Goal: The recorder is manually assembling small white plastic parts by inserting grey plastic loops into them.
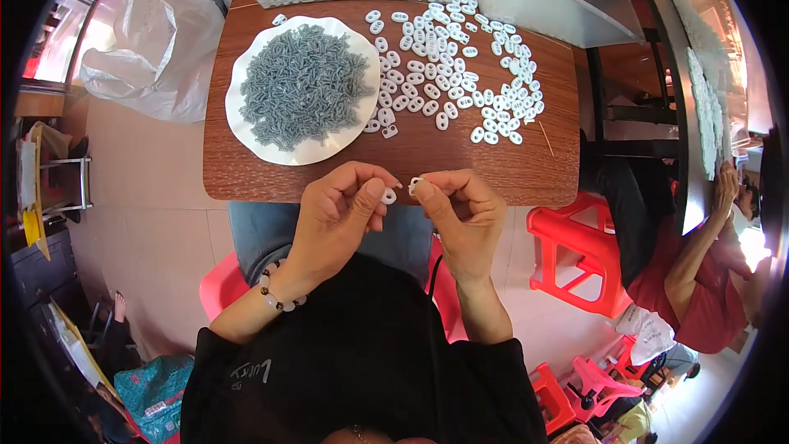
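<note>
My left hand (333, 218), a beaded bracelet at its wrist, pinches a small white oval plastic piece (389, 196) between thumb and fingers. Facing it a short gap away, my right hand (465, 222) grips a similar white piece (413, 186), partly covered by the thumb. Both hands are raised at the near edge of the brown wooden table (501, 181). Beyond the left hand is a white scalloped plate (238, 119) heaped with small grey pieces (306, 86) that look like tiny springs. Many white two-holed oval pieces (431, 90) lie scattered to its right.
Clear bins (567, 12) filled with white pieces stand along the table's far edge. A thin wooden stick (546, 138) lies at the right. Beside the table are a red stool (575, 259) and a white plastic bag (152, 49). Another person (699, 279) works at the right.
</note>
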`<act>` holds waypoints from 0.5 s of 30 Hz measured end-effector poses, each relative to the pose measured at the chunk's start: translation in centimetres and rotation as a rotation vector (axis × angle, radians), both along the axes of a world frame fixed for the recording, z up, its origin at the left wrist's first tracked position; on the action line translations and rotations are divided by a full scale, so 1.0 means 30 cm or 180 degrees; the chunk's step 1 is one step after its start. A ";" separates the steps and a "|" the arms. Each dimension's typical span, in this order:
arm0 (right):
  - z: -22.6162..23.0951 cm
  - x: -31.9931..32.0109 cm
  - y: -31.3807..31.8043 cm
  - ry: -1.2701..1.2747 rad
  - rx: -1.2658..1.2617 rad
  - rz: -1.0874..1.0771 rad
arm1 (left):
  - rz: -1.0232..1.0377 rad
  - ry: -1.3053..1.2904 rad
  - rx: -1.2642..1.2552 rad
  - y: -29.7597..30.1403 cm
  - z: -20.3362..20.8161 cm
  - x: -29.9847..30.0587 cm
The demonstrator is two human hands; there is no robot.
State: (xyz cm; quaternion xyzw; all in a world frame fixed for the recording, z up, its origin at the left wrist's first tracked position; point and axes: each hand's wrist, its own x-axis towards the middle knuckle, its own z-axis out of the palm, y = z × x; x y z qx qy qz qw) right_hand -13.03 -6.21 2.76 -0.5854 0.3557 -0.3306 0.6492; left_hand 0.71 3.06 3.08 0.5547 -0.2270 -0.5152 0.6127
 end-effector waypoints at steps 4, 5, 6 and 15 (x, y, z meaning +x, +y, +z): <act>0.006 0.002 0.004 -0.0010 0.0063 -0.0117 | 0.0007 0.0223 0.0134 0.004 -0.011 0.008; 0.001 0.005 0.003 -0.0040 0.0020 -0.0123 | -0.0015 0.0257 0.0160 0.001 -0.016 0.007; -0.005 0.008 -0.001 -0.0029 0.0022 -0.0122 | -0.0036 0.0299 0.0186 -0.003 -0.022 0.003; -0.101 0.012 -0.054 -0.0642 0.0720 -0.0513 | -0.0079 -0.0169 0.0203 0.020 -0.113 0.010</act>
